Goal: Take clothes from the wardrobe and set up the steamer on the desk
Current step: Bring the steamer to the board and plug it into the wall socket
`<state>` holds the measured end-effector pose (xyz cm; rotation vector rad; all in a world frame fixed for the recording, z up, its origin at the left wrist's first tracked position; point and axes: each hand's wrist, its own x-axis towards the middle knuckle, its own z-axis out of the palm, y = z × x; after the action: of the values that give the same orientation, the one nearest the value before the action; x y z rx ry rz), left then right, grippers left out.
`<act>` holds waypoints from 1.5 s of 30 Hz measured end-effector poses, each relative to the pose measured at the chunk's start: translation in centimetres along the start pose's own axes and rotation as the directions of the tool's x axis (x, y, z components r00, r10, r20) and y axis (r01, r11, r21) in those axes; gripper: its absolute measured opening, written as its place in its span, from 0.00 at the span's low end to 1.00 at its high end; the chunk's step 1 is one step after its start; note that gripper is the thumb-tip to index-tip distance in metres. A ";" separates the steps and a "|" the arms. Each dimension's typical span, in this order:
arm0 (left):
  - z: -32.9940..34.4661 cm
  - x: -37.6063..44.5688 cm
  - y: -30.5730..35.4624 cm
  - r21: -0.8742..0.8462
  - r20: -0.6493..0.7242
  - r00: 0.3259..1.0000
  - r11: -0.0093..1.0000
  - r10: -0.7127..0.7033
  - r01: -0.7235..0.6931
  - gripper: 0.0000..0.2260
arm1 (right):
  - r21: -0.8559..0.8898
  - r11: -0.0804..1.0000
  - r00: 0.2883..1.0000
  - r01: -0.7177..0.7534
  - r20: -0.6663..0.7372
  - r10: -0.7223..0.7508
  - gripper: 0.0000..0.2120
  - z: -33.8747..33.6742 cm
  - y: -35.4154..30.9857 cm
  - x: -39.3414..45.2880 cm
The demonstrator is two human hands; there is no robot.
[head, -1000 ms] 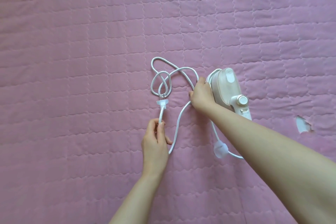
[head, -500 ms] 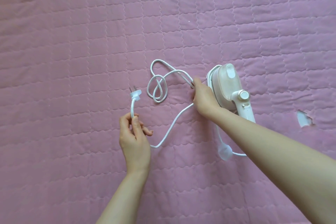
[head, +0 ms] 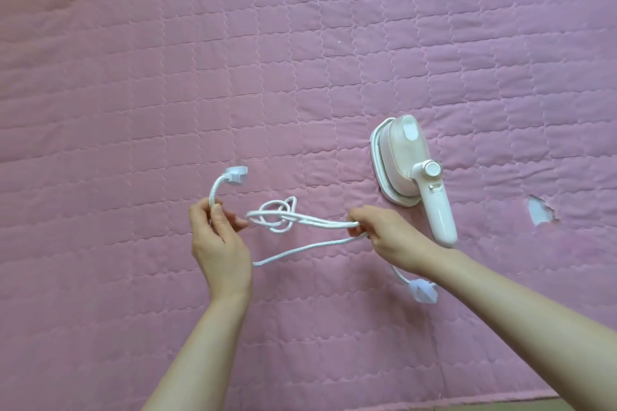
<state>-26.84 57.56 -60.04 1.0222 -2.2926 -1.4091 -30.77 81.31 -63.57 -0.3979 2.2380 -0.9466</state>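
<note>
A small white and pink handheld steamer (head: pixel 405 163) lies on its side on the pink quilt (head: pixel 300 60), right of centre. Its white power cord (head: pixel 302 222) is stretched between my hands with a knotted tangle of loops near the left end. My left hand (head: pixel 218 240) pinches the cord just below the white plug (head: pixel 236 174), which sticks up above it. My right hand (head: pixel 387 233) grips several strands of the cord just left of the steamer's handle. A translucent white piece (head: pixel 423 290) sits on the cord below my right wrist.
The quilted pink cover fills nearly the whole view. A torn spot with white showing (head: pixel 540 210) lies at the right. A strip of floor shows at the bottom right corner (head: pixel 567 405).
My right hand left the steamer's side and pulled the cord down and left. My left hand lifted the plug up. The loose loops drew tighter into a knot between my hands.
</note>
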 end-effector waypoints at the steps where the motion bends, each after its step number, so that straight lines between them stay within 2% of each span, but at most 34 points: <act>1: 0.1 0.4 0.1 -0.027 -0.016 1.000 1.000 0.002 -0.002 0.06 | 0.009 1.000 1.000 0.010 -0.015 -0.010 0.14 0.1 -0.1 -0.3; 5: 0.9 1.6 0.1 -0.056 0.035 0.999 0.998 0.002 0.000 0.06 | 0.122 0.992 0.998 0.020 -0.066 -0.012 0.12 0.2 -0.2 -0.5; 11: 2.5 1.6 -0.3 -0.149 0.266 0.948 0.964 -0.177 0.222 0.09 | 0.275 0.961 0.989 -0.021 -0.136 0.060 0.11 -0.4 -1.4 0.0; 17: 3.6 -0.9 0.5 -0.243 0.385 0.893 0.909 -0.231 0.340 0.07 | 0.465 0.885 0.968 0.011 -0.228 0.108 0.12 -1.7 -3.1 0.3; 20: 4.2 -1.8 1.4 -0.342 0.417 0.864 0.832 -0.281 0.436 0.08 | 0.411 0.912 0.940 0.009 -0.315 0.133 0.10 -1.7 -3.6 0.1; 23: 4.6 -2.6 2.2 -0.330 0.433 0.841 0.811 -0.324 0.483 0.11 | 0.305 0.952 0.907 0.020 -0.406 0.111 0.11 -1.3 -4.2 0.0; 28: 5.0 -4.1 2.4 -0.250 0.512 0.797 0.832 -0.320 0.495 0.17 | 0.166 0.986 0.940 -0.029 -0.330 0.083 0.23 0.3 -5.0 -0.1; 32: 5.5 -4.8 2.3 -0.217 0.484 0.806 0.845 -0.341 0.488 0.25 | 0.090 0.994 0.962 -0.066 -0.259 0.087 0.25 1.6 -5.2 -0.1; 34: 5.9 -4.8 2.0 -0.167 0.431 0.827 0.869 -0.361 0.466 0.26 | 0.051 0.996 0.969 -0.072 -0.235 0.082 0.23 2.5 -5.3 -0.2; 37: 6.2 -4.7 1.9 -0.154 0.426 0.829 0.874 -0.362 0.461 0.28 | 0.003 0.999 0.980 -0.053 -0.194 0.053 0.13 3.8 -5.6 -0.8; 45: 6.7 -4.2 1.3 -0.182 0.380 0.875 0.903 -0.301 0.390 0.20 | -0.066 0.998 0.975 0.004 -0.223 -0.019 0.09 4.7 -4.7 -1.2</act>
<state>-28.13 65.31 -61.65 1.2332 -2.1324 -2.1194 -26.61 76.23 -61.99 -0.3481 2.4783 -0.9674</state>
